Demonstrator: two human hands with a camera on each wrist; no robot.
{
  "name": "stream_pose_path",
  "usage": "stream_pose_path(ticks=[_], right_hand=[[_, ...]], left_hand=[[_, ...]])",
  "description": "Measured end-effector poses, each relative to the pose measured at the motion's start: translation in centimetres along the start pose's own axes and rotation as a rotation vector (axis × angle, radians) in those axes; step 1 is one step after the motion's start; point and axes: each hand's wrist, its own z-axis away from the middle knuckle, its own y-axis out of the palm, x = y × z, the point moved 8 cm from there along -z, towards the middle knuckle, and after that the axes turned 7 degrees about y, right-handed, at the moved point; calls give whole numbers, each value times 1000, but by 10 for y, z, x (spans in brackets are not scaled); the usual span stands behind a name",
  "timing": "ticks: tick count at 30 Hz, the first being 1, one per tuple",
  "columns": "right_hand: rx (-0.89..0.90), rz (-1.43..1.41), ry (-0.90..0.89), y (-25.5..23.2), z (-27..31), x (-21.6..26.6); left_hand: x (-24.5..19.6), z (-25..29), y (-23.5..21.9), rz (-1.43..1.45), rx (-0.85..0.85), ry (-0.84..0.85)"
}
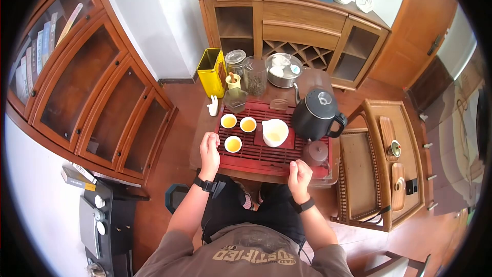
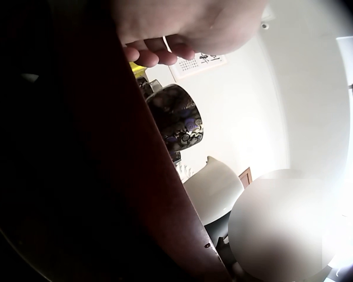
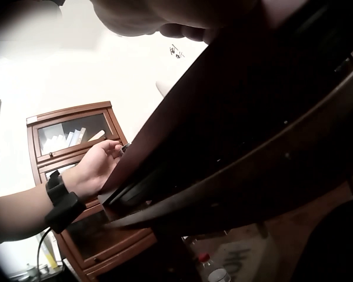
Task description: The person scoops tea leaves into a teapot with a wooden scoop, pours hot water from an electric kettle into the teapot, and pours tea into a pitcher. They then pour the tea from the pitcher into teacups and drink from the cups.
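Note:
My left hand (image 1: 209,149) rests at the left front edge of the red tea tray (image 1: 251,166), fingers loosely bent, holding nothing. My right hand (image 1: 300,174) lies at the tray's front right edge, loosely curled and likewise without an object. It is nearest a small brown clay teapot (image 1: 316,152). Three white cups (image 1: 233,144) of yellow tea stand on the slats near the left hand. Right of them is a white pitcher (image 1: 275,133) with pale tea inside. In the left wrist view, a dark patterned cup (image 2: 179,117) shows beyond the tray edge, below the left fingers.
A black electric kettle (image 1: 316,114) stands at the tray's right. Behind the tray are a yellow tin (image 1: 212,73), a glass jar (image 1: 255,76) of dark leaves and a metal bowl (image 1: 284,79) holding white pieces. A rattan cart (image 1: 376,110) stands to the right.

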Motion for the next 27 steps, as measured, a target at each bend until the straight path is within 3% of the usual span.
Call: stream_pose_path(ticks=[27], right_hand=[[47, -12, 147, 4, 8, -25]], left_hand=[[-2, 1, 2, -18, 28, 8]])
